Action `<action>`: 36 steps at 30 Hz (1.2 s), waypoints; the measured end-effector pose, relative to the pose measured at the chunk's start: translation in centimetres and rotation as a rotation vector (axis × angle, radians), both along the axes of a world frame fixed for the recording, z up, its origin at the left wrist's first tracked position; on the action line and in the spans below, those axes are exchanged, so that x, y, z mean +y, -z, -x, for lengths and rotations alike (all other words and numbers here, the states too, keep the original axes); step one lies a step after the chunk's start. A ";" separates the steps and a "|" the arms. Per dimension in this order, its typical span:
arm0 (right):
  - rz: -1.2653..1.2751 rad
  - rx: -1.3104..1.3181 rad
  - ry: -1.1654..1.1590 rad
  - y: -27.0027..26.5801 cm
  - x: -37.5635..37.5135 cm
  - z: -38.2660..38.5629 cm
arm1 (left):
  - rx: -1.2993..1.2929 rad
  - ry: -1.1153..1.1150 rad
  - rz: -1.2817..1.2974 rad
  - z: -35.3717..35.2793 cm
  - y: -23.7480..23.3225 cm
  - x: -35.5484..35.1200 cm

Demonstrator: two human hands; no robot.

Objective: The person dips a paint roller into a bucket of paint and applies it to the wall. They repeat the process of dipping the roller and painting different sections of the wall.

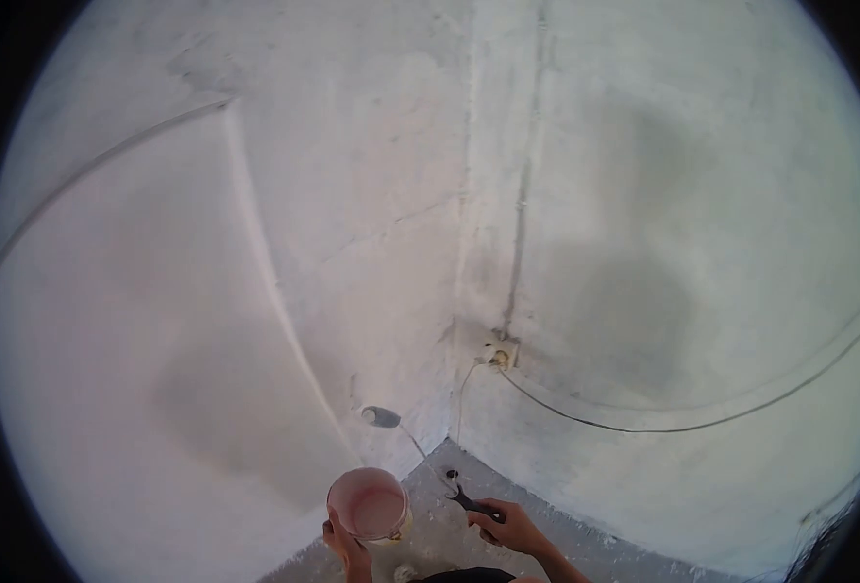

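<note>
My left hand is closed on the side of a small paint bucket, whose pinkish-white inside faces me. My right hand grips a paint roller by its black handle. From the handle a thin wire frame runs up and left to the grey roller head. The head is at the lower part of the left wall, near the corner, and overlaps the wall in this view. The bucket sits below the roller head, left of my right hand.
Two whitish walls meet in a corner; the right wall has a vertical groove. A small box with exposed fittings is set there, with a cable sagging right. Below lies a grey, paint-spattered floor with a dark round spot.
</note>
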State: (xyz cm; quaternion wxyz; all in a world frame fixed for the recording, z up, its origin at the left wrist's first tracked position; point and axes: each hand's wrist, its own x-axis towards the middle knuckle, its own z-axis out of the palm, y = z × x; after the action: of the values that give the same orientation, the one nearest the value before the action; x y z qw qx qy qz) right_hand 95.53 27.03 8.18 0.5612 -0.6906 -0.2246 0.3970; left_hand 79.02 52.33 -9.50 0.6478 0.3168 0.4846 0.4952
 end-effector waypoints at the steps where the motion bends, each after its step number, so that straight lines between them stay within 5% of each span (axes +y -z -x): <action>1: -0.008 0.004 0.042 0.0 0.2 0.1 | -0.011 0.020 0.011 -0.6 0.2 0.5; 5: -0.063 -0.061 0.395 -1.1 0.6 -0.5 | -0.006 0.216 0.013 -1.9 -0.1 2.3; 14: -0.171 -0.370 1.022 -4.0 1.3 -5.3 | 0.191 0.474 -0.190 -4.4 8.1 8.5; 16: -0.177 -0.429 1.084 -4.9 1.8 -6.8 | 0.113 0.607 -0.077 -5.2 4.1 8.3; 26: -0.343 -0.678 1.135 -10.7 6.4 -16.3 | -0.012 0.660 -0.023 -13.8 9.3 10.5; 28: -0.315 -0.708 1.128 -11.4 7.2 -18.9 | 0.249 0.410 -1.229 -15.7 10.1 11.2; 30: -0.167 -1.110 1.148 -12.4 8.1 -21.8 | 0.121 0.470 -0.993 -16.9 10.6 10.7; 32: -0.179 -1.089 1.141 -14.1 9.3 -23.0 | -0.008 0.523 -0.770 -18.3 10.8 11.2; 34: -0.157 -1.238 1.159 -14.9 10.6 -24.4 | 0.021 0.618 -0.045 -19.4 10.5 12.4; 36: -0.176 -1.239 1.163 -15.1 12.2 -25.2 | -0.038 0.638 -0.156 -19.1 10.3 13.1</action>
State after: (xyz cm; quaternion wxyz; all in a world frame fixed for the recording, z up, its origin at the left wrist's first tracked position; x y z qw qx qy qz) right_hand 120.76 39.21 23.24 0.5032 -0.7424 -0.1309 -0.4225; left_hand 98.13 65.41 -19.78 0.7529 0.4919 0.3095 0.3087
